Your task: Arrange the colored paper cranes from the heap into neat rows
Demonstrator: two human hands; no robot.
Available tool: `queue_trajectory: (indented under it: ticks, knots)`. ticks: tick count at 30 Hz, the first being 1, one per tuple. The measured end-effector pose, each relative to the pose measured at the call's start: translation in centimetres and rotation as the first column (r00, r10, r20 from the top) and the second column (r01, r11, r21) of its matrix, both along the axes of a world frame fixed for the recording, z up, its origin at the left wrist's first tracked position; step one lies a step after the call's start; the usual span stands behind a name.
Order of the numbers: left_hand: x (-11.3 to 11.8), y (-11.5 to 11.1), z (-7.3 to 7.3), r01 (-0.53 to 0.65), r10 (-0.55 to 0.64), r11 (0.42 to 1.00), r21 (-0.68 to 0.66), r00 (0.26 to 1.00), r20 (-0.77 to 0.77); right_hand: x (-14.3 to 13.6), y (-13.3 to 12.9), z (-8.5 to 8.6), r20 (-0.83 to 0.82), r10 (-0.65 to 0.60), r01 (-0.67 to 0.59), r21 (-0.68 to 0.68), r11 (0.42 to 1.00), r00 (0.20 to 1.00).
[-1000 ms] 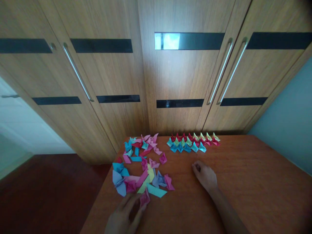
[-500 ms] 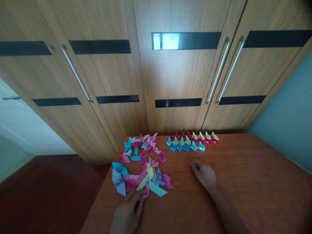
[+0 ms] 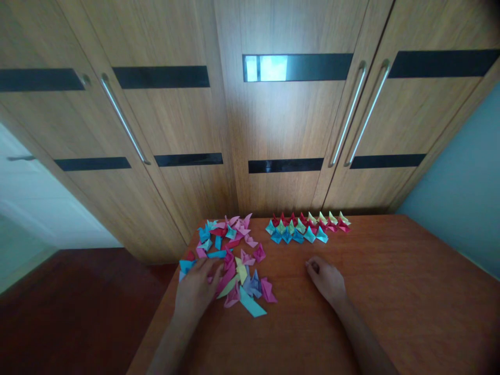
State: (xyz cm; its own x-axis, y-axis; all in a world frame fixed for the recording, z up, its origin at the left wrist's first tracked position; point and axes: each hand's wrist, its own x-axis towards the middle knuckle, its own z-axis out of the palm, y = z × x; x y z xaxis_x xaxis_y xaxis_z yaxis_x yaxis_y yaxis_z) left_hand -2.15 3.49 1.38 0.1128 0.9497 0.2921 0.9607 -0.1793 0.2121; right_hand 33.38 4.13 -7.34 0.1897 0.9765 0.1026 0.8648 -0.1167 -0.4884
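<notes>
My left hand [image 3: 195, 291] reaches over the near pile of folded paper, its fingers apart and touching or just above the pieces. It partly hides a blue folded piece [image 3: 186, 266] at the left edge. Right of it lie a pink folded piece [image 3: 233, 295], a teal paper strip [image 3: 252, 303], a periwinkle folded piece [image 3: 254, 285] and a magenta folded piece [image 3: 267, 290]. My right hand [image 3: 327, 281] rests on the table with curled fingers and nothing visible in them. Beyond it stand rows of small origami pieces, blue [image 3: 287, 236], red [image 3: 344, 225] and yellow [image 3: 332, 217].
The brown wooden table [image 3: 390, 291] backs onto a wooden wardrobe [image 3: 281, 125] with metal handles [image 3: 349, 114]. At the table's far left is another pile of paper pieces, including a pink one [image 3: 242, 226]. A pale wall [image 3: 461, 172] rises on the right.
My left hand has moved forward from the near pink piece onto the left part of the pile. That pink piece has shifted slightly and lies free. My right hand stays put.
</notes>
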Motion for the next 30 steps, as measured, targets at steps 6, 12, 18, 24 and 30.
queue_trajectory:
  ticks: [6, 12, 18, 24, 30]
  knots:
    - [-2.3, 5.1, 2.2, -0.162, 0.129, 0.980, -0.116, 0.960, -0.250, 0.0, 0.1, -0.1, -0.011, -0.014, 0.013, -0.013, 1.000, 1.000]
    - [-2.2, 7.1, 1.2, -0.241, 0.172, 0.944, -0.227, 0.943, -0.284, -0.1, 0.0, 0.1, -0.020, -0.007, 0.007, 0.000, 1.000, 1.000]
    - [-2.2, 7.8, 1.0, -0.268, 0.199, 0.937, -0.225, 0.937, -0.287, -0.1, 0.0, 0.3, -0.027, -0.007, 0.007, -0.006, 1.000, 1.000]
    - [-2.3, 8.2, 0.6, -0.251, 0.181, 0.936, -0.246, 0.944, -0.276, -0.1, 0.0, 0.5, -0.023, 0.002, -0.003, -0.014, 1.000, 1.000]
    - [-2.1, 7.7, 0.5, -0.234, 0.163, 0.939, -0.252, 0.948, -0.275, -0.1, 0.0, 0.3, -0.009, -0.008, 0.008, 0.003, 1.000, 1.000]
